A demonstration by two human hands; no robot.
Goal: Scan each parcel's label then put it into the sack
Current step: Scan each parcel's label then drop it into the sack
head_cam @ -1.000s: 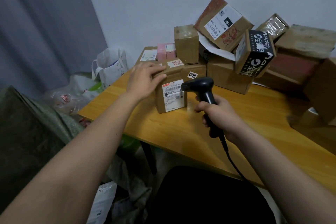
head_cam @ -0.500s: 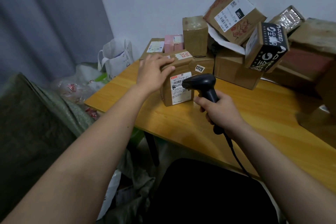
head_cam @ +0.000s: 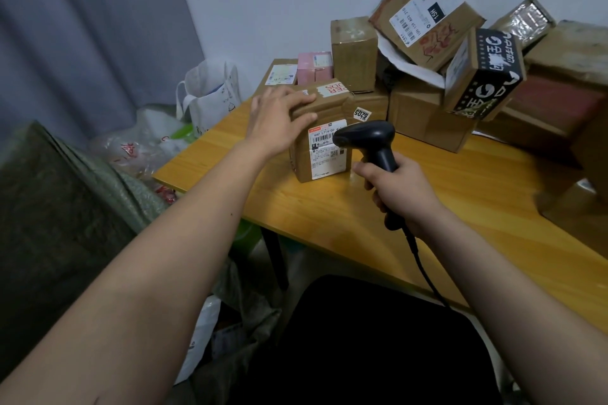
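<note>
Wooden table [head_cam: 329, 217], left edge | brown cardboard box [head_cam: 320, 138], white label [head_cam: 325, 151] facing black scanner gun [head_cam: 368, 141] | left hand [head_cam: 276, 122] flat on top | right hand [head_cam: 398, 194] gripping scanner

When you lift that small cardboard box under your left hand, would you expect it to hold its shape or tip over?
The box looks stiff: its edges are square. It stands flat on the table, so it probably won't tip or roll. The left hand spans its top, suggesting a one-handed lift; its weight can't be judged.
</note>
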